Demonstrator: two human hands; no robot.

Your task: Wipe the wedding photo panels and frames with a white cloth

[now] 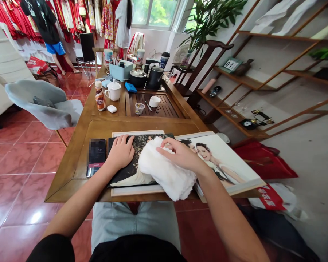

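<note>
A dark photo print or album cover [139,142] lies on the wooden table before me, its lower part showing a pale dress. My left hand [122,151] rests flat on its left side, fingers stretched out. Over its right part is a bunched white cloth [166,173], which hangs toward the table's front edge. My right hand [179,153] grips the top of this cloth, thumb and fingers curled together. Part of the print is hidden under the cloth and my hands. To the right lies a large light photo [224,156] of a smiling couple, partly beneath my right forearm.
A phone [97,156] lies left of the print. Farther back stand a bottle [100,96], a lidded white cup [114,90], a tea tray [166,105] and a dark kettle [155,77]. A grey chair [47,96] is at left, shelves [248,82] at right. Two people stand by hanging clothes.
</note>
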